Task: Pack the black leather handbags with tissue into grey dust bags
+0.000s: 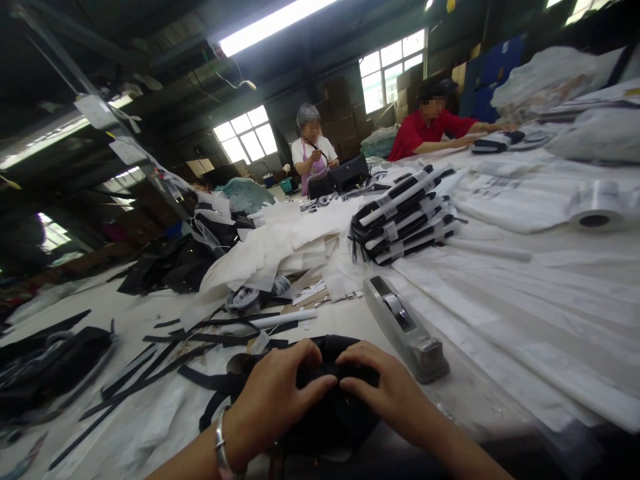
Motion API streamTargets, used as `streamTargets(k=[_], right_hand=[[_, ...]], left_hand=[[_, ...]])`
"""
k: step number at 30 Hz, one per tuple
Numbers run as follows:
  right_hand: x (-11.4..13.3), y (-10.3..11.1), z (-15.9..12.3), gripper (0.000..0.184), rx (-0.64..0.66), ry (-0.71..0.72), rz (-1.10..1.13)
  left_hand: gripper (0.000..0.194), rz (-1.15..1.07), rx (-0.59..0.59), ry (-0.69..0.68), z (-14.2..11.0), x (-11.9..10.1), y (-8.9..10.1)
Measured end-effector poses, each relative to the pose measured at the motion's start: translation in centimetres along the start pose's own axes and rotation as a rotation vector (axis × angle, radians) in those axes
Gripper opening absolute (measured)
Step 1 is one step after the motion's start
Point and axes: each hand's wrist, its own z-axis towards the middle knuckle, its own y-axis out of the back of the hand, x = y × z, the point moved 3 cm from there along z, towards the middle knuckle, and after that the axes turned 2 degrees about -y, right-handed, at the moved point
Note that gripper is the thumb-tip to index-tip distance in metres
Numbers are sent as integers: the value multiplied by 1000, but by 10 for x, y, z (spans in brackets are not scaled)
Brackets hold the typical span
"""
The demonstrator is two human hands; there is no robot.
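Observation:
A black bag (345, 427), with a soft dark body and strap ends at its left, lies at the table's near edge. My left hand (280, 390) grips its upper part, thumb and fingers pinched on the dark material. From the other side my right hand (385, 387) pinches the same part, so both thumbs nearly meet in the middle. What exactly lies between the fingertips is too dark to make out. Just beyond my right hand stands a grey tape dispenser (407, 327) with a roll in it. Black straps (215, 380) spread out left of the bag.
Wrapped black straps are stacked in a bundle (405, 217) past the dispenser. White sheets (270, 247) pile up mid-table, and plastic sleeves (515, 333) cover the right. A clear tape roll (595, 205) sits far right. Two co-workers (311, 150) handle items across the table.

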Motion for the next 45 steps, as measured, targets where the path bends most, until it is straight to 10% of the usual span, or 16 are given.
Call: streamTargets(k=[15,45], right_hand=[[-19,1,6,17,41,-117,191],[-37,-16,14,21,208,-276,341]], left_hand=[[45,-605,364,548,25,0,-10],[31,-754,146,416,18,13,-41]])
